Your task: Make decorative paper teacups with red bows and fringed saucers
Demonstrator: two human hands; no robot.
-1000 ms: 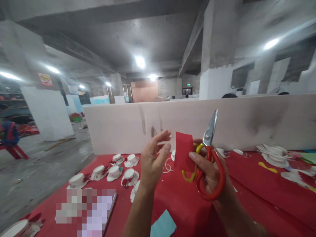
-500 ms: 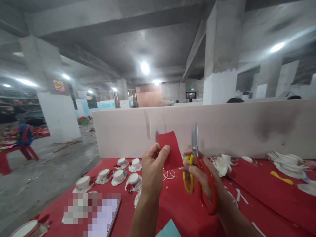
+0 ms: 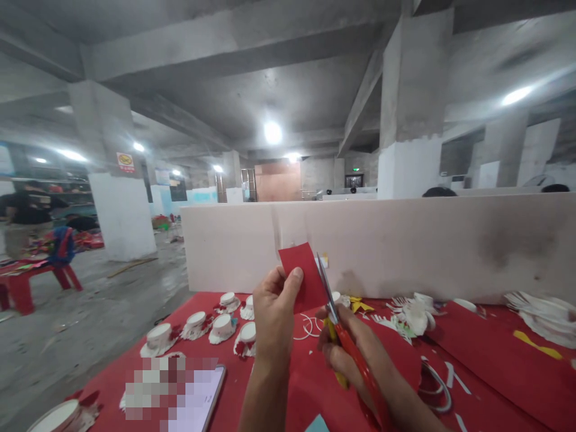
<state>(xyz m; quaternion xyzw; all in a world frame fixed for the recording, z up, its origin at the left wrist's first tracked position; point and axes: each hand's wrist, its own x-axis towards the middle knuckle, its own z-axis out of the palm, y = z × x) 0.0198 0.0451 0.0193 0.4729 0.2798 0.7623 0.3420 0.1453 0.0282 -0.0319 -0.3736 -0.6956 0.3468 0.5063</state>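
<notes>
My left hand (image 3: 274, 309) is raised above the table and pinches a small red paper piece (image 3: 302, 276) between thumb and fingers. My right hand (image 3: 355, 354) grips scissors (image 3: 342, 327) with red and yellow handles. The blades point up and left, and their tips touch the right edge of the red paper. Both hands are over a table covered with red sheets (image 3: 486, 360).
Several small white paper hats (image 3: 222, 327) with red trim sit at the left of the table, by a phone (image 3: 193, 402) at the front edge. White paper scraps (image 3: 416, 312) and a yellow strip (image 3: 537, 345) lie to the right. A pale board (image 3: 405, 240) walls the table's far side.
The red paper went from my right hand to my left hand. The scissors swung from upright to leaning left, and their blades now meet the paper's right edge.
</notes>
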